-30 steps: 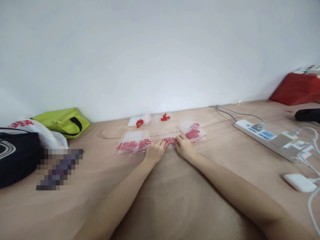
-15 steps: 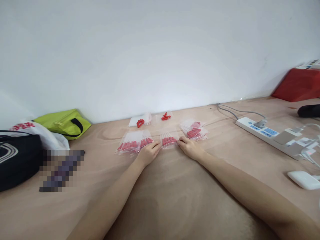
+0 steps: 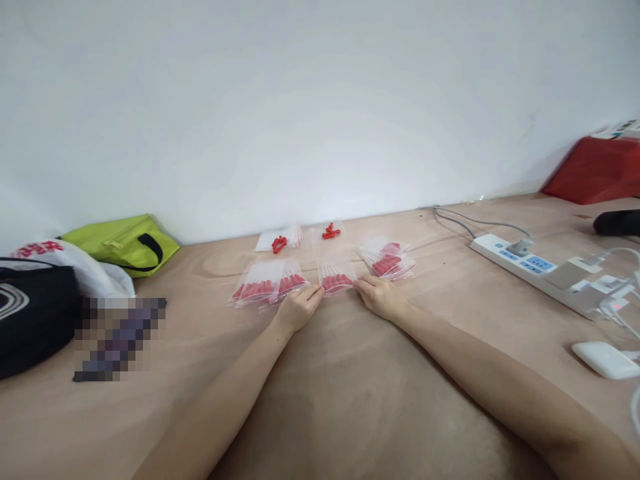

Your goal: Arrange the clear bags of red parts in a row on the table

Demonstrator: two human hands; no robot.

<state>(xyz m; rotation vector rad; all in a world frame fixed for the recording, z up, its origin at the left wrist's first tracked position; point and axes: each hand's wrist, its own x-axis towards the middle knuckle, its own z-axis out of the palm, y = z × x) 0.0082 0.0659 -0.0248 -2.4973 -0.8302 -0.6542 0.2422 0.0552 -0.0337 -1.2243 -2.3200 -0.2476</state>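
A small clear plastic bag holding red pieces [image 3: 337, 279] lies on the wooden table [image 3: 350, 387] between my two hands. My left hand [image 3: 299, 308] pinches its near left corner and my right hand [image 3: 380, 297] pinches its near right corner. To the left lies a fanned pile of similar bags with red pieces [image 3: 267, 285]. Another such pile [image 3: 387, 261] lies to the right, just beyond my right hand. Farther back, by the white wall, loose red pieces [image 3: 279, 244] rest on flat bags, with more red pieces [image 3: 330, 233] beside them.
At the left stand a lime green pouch [image 3: 125, 244], a white plastic bag [image 3: 75, 267] and a black bag [image 3: 30, 313]. At the right lie a white power strip [image 3: 530, 270] with plugs and cables, a white puck-like device [image 3: 605, 360], a black object [image 3: 617, 222] and a red box [image 3: 595, 177].
Both hands slid from on top of the middle bag to its near corners, uncovering the red pieces. The bag now lies flat between the fingertips.
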